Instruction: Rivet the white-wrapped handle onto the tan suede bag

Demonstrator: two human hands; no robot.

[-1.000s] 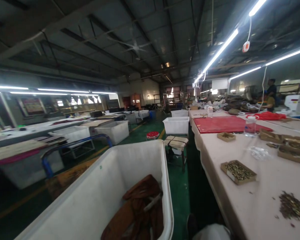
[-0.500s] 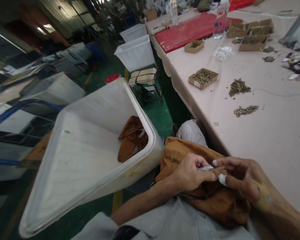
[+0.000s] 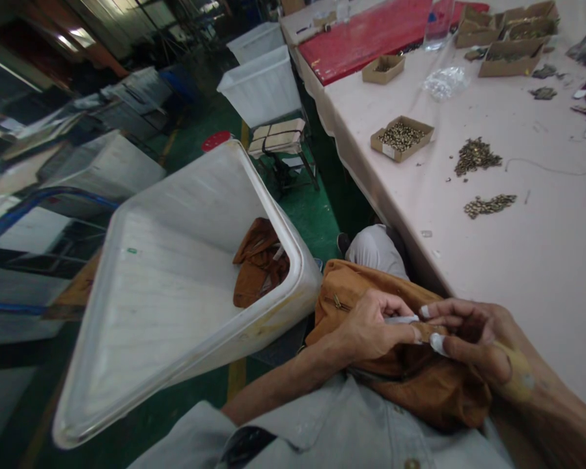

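A brown fabric bag [image 3: 439, 391] with a small zipper lies across my lap, beside the table edge. My left hand [image 3: 378, 326] is closed, pinching a brown strap [image 3: 424, 331] of the bag between thumb and fingers; a whitish strip shows at its fingertips. From the other side my right hand [image 3: 473, 332] grips the same strap, its thumb and a finger wrapped in white tape. A yellowish patch covers the base of that thumb. The two hands' fingertips are almost touching, and they hide part of the strap.
To the left stands a big white plastic bin [image 3: 176, 273] with brown bags [image 3: 261, 267] inside. On the pink-covered table [image 3: 532, 260] are a cardboard box of metal studs [image 3: 403, 137], loose stud piles [image 3: 476, 156], more boxes and a clear bottle [image 3: 438, 26]. A stool [image 3: 278, 138] stands beyond the bin.
My view has tilted slightly down, so table and bin sit higher in the picture. Both hands keep their hold on the strap, with only small finger shifts.
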